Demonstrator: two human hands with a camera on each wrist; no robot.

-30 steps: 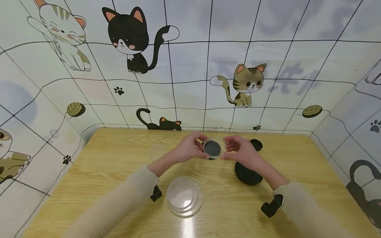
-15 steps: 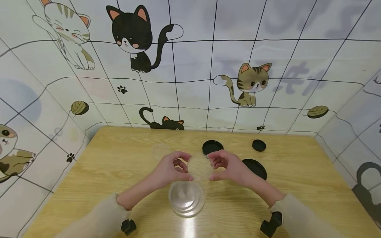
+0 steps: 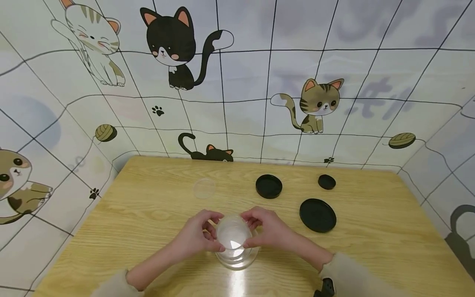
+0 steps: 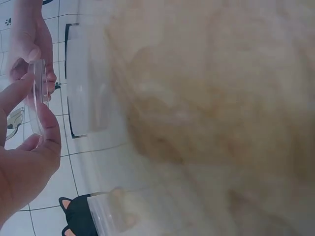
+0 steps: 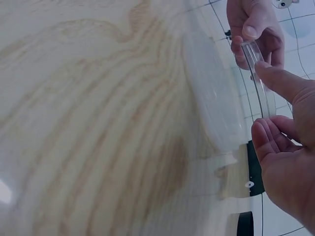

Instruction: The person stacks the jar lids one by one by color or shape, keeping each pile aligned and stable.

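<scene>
Clear dish pinched between 2 hands

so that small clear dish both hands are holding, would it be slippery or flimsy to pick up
The small clear dish looks thin-walled and rigid, so probably light and stiff rather than floppy. Its glossy surface suggests some slipperiness; left hand and right hand pinch only its rim. Being shallow and flat, it seems unlikely to tip.

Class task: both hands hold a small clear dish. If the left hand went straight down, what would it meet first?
Probably the larger clear dish just beneath the left hand and its small clear dish; the gap is unclear.
</scene>
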